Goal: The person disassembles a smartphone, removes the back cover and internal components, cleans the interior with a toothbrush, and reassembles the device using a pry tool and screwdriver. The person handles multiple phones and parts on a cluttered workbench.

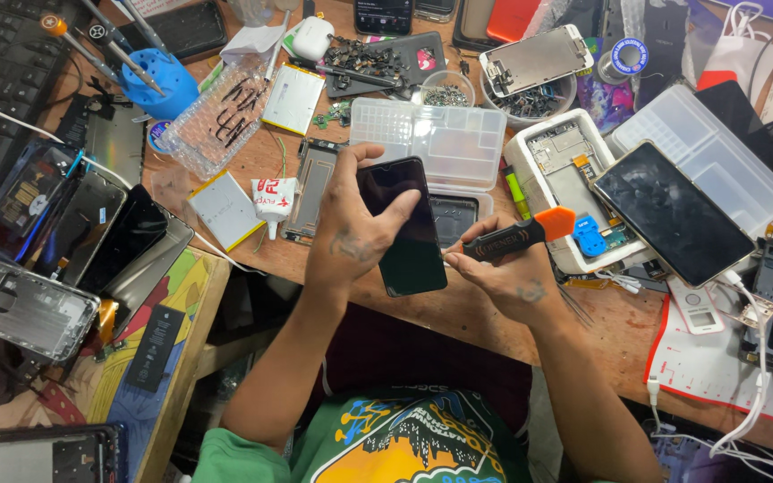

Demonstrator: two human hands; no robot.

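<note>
Dark smartphone (404, 228) held above the workbench's (458, 313) near edge, the left hand (351, 234) wrapped around it, thumb across the glass. Right hand (503, 273) closed on a black, orange-tipped opening tool (516, 234) at the phone's right edge. Clear plastic organiser box (431, 139) just behind.

Both forearms are bare from the elbows down, with no watch, bracelet or ring on either. The left hand (351, 234) carries a small dark tattoo mark on its back, just below the knuckles, and the right hand (507, 279) carries a similar small dark mark on its back, close to the wrist. The fingernails are short and unpainted. Above the elbows, short green sleeves begin; the one behind the left hand shows plainly at the lower edge. They belong to a green T-shirt (404, 443) with a large printed chest graphic in yellow, white, blue and black.
</note>
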